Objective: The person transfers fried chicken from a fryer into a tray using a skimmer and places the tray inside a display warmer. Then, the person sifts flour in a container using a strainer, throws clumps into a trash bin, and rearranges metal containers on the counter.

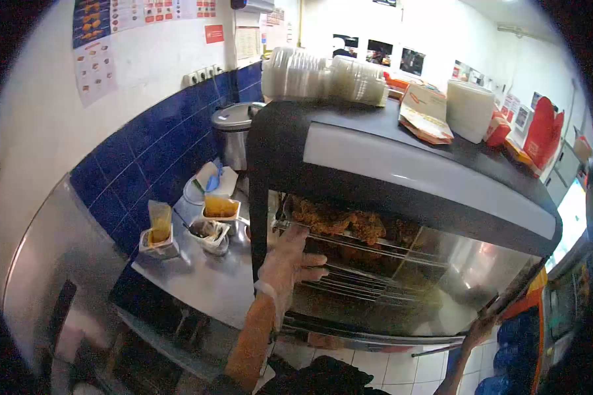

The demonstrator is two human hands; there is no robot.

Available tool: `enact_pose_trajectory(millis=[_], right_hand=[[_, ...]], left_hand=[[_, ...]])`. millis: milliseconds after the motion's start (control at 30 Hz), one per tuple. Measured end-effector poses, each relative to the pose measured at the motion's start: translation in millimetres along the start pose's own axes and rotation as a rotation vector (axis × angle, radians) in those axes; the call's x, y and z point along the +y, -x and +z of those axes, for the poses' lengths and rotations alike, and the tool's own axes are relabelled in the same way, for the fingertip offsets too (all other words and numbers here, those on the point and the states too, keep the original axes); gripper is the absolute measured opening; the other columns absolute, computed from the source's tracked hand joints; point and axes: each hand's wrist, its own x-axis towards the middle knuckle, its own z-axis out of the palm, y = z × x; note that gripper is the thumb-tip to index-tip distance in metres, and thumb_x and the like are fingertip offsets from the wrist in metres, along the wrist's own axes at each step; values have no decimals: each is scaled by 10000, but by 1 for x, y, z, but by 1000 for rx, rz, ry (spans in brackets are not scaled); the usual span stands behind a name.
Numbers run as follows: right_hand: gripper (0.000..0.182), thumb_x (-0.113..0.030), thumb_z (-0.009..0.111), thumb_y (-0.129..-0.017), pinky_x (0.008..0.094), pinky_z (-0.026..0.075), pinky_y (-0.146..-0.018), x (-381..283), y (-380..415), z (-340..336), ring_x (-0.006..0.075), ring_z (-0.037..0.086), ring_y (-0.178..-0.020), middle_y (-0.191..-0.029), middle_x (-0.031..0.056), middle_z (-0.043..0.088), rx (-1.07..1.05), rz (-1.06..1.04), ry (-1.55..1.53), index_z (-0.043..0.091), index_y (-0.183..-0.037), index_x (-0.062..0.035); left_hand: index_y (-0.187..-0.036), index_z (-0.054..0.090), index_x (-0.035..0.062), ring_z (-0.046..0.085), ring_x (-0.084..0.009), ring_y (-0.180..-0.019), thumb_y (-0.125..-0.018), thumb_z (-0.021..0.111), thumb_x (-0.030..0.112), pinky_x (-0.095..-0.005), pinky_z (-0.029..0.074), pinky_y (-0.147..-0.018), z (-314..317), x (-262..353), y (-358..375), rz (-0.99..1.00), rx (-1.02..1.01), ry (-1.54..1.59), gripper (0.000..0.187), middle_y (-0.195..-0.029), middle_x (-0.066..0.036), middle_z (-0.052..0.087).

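Note:
My left hand (291,264), in a clear glove, reaches into the left side of a heated display cabinet (402,172). Its fingers are spread just below the upper wire rack, with nothing held. Fried chicken pieces (339,220) lie on that rack, right above the fingers. A metal utensil (281,216) is near the rack's left end. Lower racks (356,283) sit inside the cabinet. My right hand (482,327) is at the lower right edge of the cabinet; its fingers are partly hidden and dark, so their grip is unclear.
Left of the cabinet, a steel counter (178,280) holds tubs of sauce (221,208) with utensils. A lidded metal pot (234,135) stands behind. On top of the cabinet are stacked plastic containers (296,74), cardboard boxes (425,108) and a white tub (469,110).

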Motion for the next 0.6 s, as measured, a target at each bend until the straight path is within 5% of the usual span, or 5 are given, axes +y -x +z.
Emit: enact_pose_trajectory(millis=[100, 167, 433, 567, 600], right_hand=[[589, -459, 610, -848, 420, 478, -763, -34, -21, -25, 381, 616, -951, -1091, 200, 630, -30, 230, 196, 543, -1204, 5], [630, -539, 596, -823, 426, 476, -754, -15, -26, -20, 366, 624, -942, -1053, 203, 642, 73, 138, -41, 558, -1203, -37], [712, -634, 554, -795, 421, 468, -794, -3, -67, -35, 382, 613, -970, -1058, 209, 644, 0, 390, 196, 602, -1143, -14], [587, -521, 564, -860, 375, 471, -777, 43, -66, -8, 346, 629, -917, -1000, 209, 655, 214, 247, 7, 609, -1092, 17], [506, -437, 564, -898, 354, 465, -781, -34, -57, -31, 296, 630, -877, -988, 193, 663, 232, 308, -36, 603, -1054, 43]], left_hand=[[-1309, 388, 6, 651, -277, -790, -900, 582, 323, -354, 589, -680, 0, -3, -9, -72, -2, 33, 553, -1286, -175, 490], [-1311, 381, 1, 652, -269, -794, -896, 588, 334, -335, 587, -643, 2, -6, -15, -62, 15, 42, 571, -1271, -182, 504], [-762, 615, 10, 569, -184, -411, -889, 597, 395, -295, 476, -383, 18, -15, -22, 225, 301, -162, 405, -713, -155, 668], [-780, 569, 22, 492, -151, -336, -860, 652, 350, -287, 383, -304, 25, -12, -28, 189, 352, -76, 347, -655, -179, 650], [-827, 551, 26, 486, -157, -328, -887, 614, 302, -289, 380, -297, 19, -20, -32, 218, 382, -38, 289, -648, -183, 648]])
